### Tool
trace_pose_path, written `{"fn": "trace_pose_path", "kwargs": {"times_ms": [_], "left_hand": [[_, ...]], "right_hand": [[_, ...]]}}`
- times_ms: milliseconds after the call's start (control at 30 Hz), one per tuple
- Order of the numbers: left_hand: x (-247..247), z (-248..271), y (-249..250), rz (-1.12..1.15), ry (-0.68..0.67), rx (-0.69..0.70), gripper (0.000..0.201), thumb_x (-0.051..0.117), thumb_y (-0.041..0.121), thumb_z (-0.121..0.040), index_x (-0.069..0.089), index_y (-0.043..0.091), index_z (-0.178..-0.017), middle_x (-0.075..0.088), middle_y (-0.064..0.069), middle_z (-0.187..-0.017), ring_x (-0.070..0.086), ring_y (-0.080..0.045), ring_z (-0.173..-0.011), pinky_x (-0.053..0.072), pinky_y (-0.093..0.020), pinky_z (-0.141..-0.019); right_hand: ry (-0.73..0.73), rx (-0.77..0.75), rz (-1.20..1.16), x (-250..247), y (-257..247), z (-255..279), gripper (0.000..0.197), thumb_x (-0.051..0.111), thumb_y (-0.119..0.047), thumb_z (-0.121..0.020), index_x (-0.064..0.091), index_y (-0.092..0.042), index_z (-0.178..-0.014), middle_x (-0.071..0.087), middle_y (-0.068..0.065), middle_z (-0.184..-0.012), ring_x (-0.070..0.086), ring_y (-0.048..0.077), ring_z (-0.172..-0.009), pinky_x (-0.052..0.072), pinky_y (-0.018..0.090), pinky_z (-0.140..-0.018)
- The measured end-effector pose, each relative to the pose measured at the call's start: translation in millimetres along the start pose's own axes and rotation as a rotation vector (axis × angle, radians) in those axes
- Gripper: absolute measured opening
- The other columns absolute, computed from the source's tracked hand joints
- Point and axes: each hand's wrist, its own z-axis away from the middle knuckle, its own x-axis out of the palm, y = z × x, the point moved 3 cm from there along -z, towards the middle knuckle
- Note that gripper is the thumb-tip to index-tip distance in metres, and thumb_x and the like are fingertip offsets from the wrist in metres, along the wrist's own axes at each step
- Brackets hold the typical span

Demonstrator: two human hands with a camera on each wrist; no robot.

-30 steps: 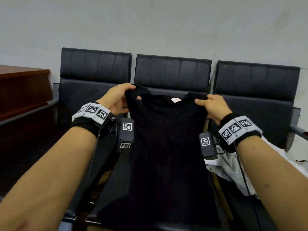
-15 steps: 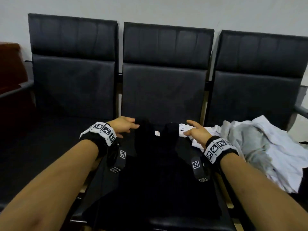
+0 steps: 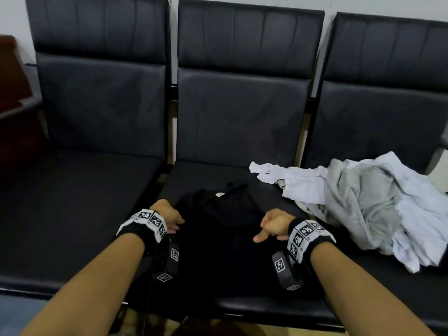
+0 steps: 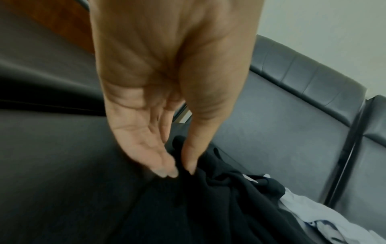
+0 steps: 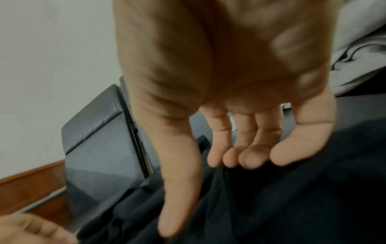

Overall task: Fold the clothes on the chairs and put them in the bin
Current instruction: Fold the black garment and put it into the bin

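Note:
A black shirt (image 3: 225,238) lies on the middle chair seat (image 3: 218,175), its collar end bunched toward the backrest. My left hand (image 3: 169,220) is at the shirt's left edge. In the left wrist view its straight fingers and thumb (image 4: 179,171) touch the black fabric (image 4: 219,206) with their tips. My right hand (image 3: 271,229) hovers over the shirt's right side. Its fingers hang loosely curled with the thumb out (image 5: 200,189), and it holds nothing above the cloth (image 5: 282,198). No bin is in view.
A heap of white and grey clothes (image 3: 363,202) covers the right chair seat and spills onto the middle one. The left chair seat (image 3: 72,202) is bare black leather. Brown wooden furniture (image 3: 12,81) stands at the far left.
The shirt, held up by its shoulders a second ago, now lies on the seat. Both hands let go of it and drew back toward me along its sides.

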Motion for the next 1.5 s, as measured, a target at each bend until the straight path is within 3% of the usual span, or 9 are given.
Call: {"fn": "trace_pose_path", "kwargs": {"times_ms": [133,333,500,700,900,1000,1067,1167,1500], "left_hand": [[7.5,0.8,-2.2,0.004,-0.007,0.001,0.026,0.082,0.011,-0.071,0.058,0.001,-0.068,0.056,-0.013,-0.062,0.052,-0.024,-0.052,0.040,-0.025,-0.048],[-4.8,-30.4,-3.8,0.394,0.063,0.086,0.039,0.066,0.005,-0.076,0.059,-0.015,-0.109,0.064,-0.026,-0.096,0.064,-0.045,-0.095,0.054,-0.054,-0.084],[-56.4,36.0,53.8,0.756,0.072,0.166,0.012,0.054,0.004,-0.093,0.059,0.002,-0.083,0.065,-0.013,-0.073,0.063,-0.023,-0.060,0.052,-0.029,-0.039],[-160.2,79.8,110.2,1.057,0.079,0.428,0.016,0.055,0.004,-0.090,0.059,0.000,-0.105,0.064,-0.012,-0.084,0.067,-0.022,-0.068,0.057,-0.032,-0.052],[-207.9,103.9,112.1,0.659,0.025,0.369,0.051,0.085,0.013,-0.061,0.068,-0.004,-0.106,0.070,-0.021,-0.103,0.069,-0.038,-0.093,0.057,-0.049,-0.075],[-214.6,92.6,99.4,0.491,0.126,0.324,0.029,0.082,0.012,-0.068,0.074,0.001,-0.094,0.070,-0.024,-0.100,0.066,-0.043,-0.095,0.050,-0.060,-0.088],[-212.0,98.4,98.1,0.455,0.215,0.370,0.007,0.066,0.008,-0.087,0.069,0.002,-0.085,0.067,-0.025,-0.097,0.064,-0.038,-0.083,0.058,-0.052,-0.074],[-208.9,106.6,98.8,0.589,0.290,0.438,0.027,0.043,0.012,-0.103,0.053,0.008,-0.078,0.055,-0.015,-0.080,0.056,-0.023,-0.067,0.054,-0.029,-0.040],[-236.6,115.1,114.8,0.637,0.659,0.632,0.021,0.047,0.031,-0.095,0.047,0.018,-0.079,0.052,-0.015,-0.093,0.057,-0.027,-0.085,0.054,-0.036,-0.062]], "right_hand": [[0.073,-0.019,0.228,17.5,8.6,1.4,0.039,0.087,-0.021,-0.068,0.059,-0.017,-0.094,0.060,-0.002,-0.100,0.057,0.015,-0.091,0.047,0.023,-0.073],[0.414,-0.096,-0.020,-4.5,17.0,9.1,0.031,0.062,-0.026,-0.092,0.066,-0.009,-0.118,0.064,0.011,-0.123,0.056,0.029,-0.120,0.042,0.028,-0.100],[0.842,-0.201,-0.404,-73.7,-13.5,52.5,0.030,0.042,-0.024,-0.102,0.055,-0.011,-0.124,0.063,0.020,-0.114,0.057,0.037,-0.110,0.039,0.029,-0.085],[1.184,-0.333,-0.581,-188.6,-38.4,131.2,0.032,0.039,-0.025,-0.103,0.049,-0.008,-0.127,0.057,0.024,-0.127,0.051,0.040,-0.118,0.036,0.034,-0.093],[1.287,-0.412,-0.643,-234.1,-41.0,169.2,0.031,0.038,-0.025,-0.103,0.050,-0.007,-0.126,0.058,0.022,-0.125,0.053,0.037,-0.115,0.033,0.030,-0.091],[1.286,-0.401,-0.694,-235.1,-37.3,172.8,0.030,0.039,-0.024,-0.103,0.050,-0.008,-0.125,0.058,0.021,-0.125,0.053,0.036,-0.116,0.036,0.031,-0.091],[1.276,-0.376,-0.731,-232.5,-33.5,172.5,0.030,0.038,-0.024,-0.103,0.050,-0.009,-0.125,0.057,0.021,-0.127,0.052,0.036,-0.117,0.036,0.031,-0.093],[1.270,-0.339,-0.771,-229.9,-28.2,172.8,0.032,0.038,-0.025,-0.103,0.050,-0.009,-0.127,0.056,0.022,-0.129,0.051,0.038,-0.119,0.036,0.033,-0.095],[1.371,-0.348,-0.928,-234.8,-27.2,186.4,0.035,0.035,-0.024,-0.104,0.047,-0.004,-0.130,0.055,0.019,-0.131,0.051,0.034,-0.119,0.030,0.025,-0.083]]}}
